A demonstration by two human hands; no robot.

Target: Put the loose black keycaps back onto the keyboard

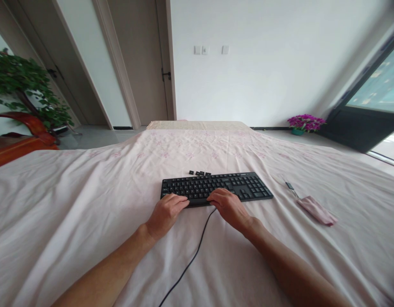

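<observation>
A black computer keyboard (197,187) lies on the pink sheet, its cable (199,247) running toward me from the near edge. My left hand (167,212) is closed on the near left edge, fingers over the lower keys. Closed on the same edge, just right of the cable, is my right hand (228,207), fingers bent over the keys. Parts of the bottom rows are hidden beneath both hands. Several loose black keycaps (201,173) rest just beyond the keyboard's far edge.
To the right lie a small tool with thin wire ends and a dark grip (290,186) and a folded pink cloth (318,210). The sheet (88,204) is wrinkled. Farther off stand a wooden chair (33,128), a leafy plant (24,81) and purple flowers (307,122).
</observation>
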